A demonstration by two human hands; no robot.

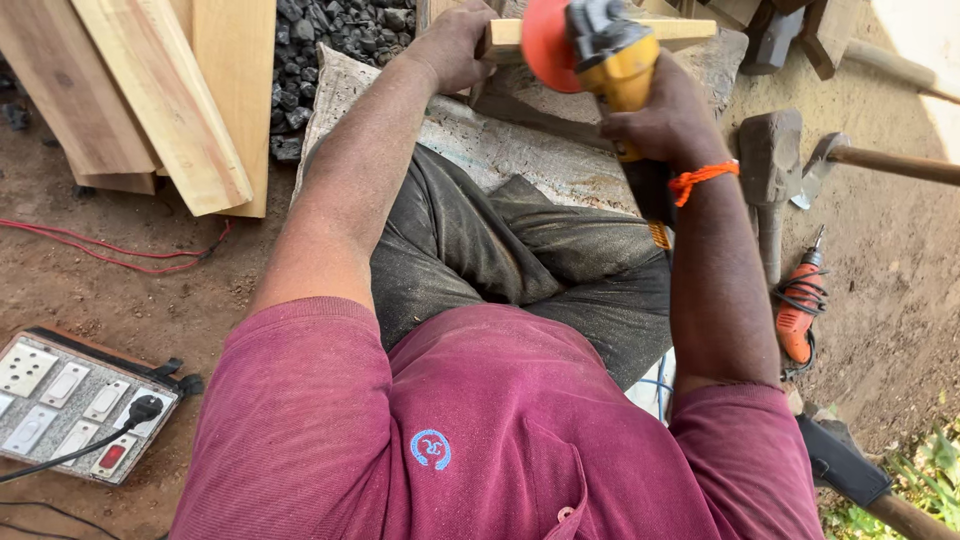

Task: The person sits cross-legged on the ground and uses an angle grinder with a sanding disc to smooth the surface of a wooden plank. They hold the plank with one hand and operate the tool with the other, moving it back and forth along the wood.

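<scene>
Much of your work sits at the top edge of the view and is cut off: the wooden strip (pixel 600 33) runs out of the frame behind the tool, and only part of its pale length shows. Your left hand (pixel 455 45) is closed over the strip's left end, fingers wrapped down on it, though the fingertips are hidden behind the wood. Your right hand (pixel 665 115) is clenched around the yellow body of the angle grinder (pixel 600 50), whose orange disc (pixel 548 40) faces the camera just beside the strip; whether the disc touches the wood cannot be told. An orange thread (pixel 703 178) circles your right wrist. The grinder's rear end is hidden under your forearm. You sit on a dusty grey sack (pixel 480 140) spread over bare brown earth, your dark trousers (pixel 520 260) powdered with dust. To your left, pale planks (pixel 170 100) lean across a heap of dark stones (pixel 330 40), and a red wire (pixel 110 250) trails over the ground toward a switchboard (pixel 70 400) with a black plug in it, partly cut by the frame. To your right lie a heavy hammer (pixel 770 165), a wooden handle (pixel 890 162) and a small orange drill (pixel 798 310), with a patch of green weeds (pixel 920 480) at the corner.
</scene>
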